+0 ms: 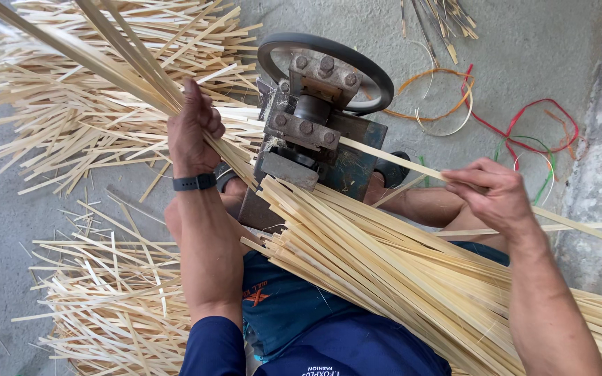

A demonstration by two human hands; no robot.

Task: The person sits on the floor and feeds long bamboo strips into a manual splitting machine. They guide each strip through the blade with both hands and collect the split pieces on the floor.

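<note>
Grey concrete floor (545, 49) runs under everything, scattered with pale bamboo strips and a few coloured loops of plastic strapping (524, 129) beyond the right hand; a small metal splitting machine (315, 136) with a dark wheel sits between the two hands, close against the person's knees, so that both arms reach it without stretching. The left hand (193, 129) is closed around a sheaf of split slivers (120, 59) on the far side of the machine, lifting them up and away toward the upper left, seemingly to keep them clear of the loose heap (71, 118) lying beyond it; the right hand (492, 191) pinches a single bamboo strip (391, 159) between thumb and fingers, holding it level and lined up with the machine's mouth. A thick bundle of uncut strips (398, 271) rests across the lap just beneath the right forearm, within easy reach; another pile of slivers (113, 306) lies on the floor below the left elbow.
</note>
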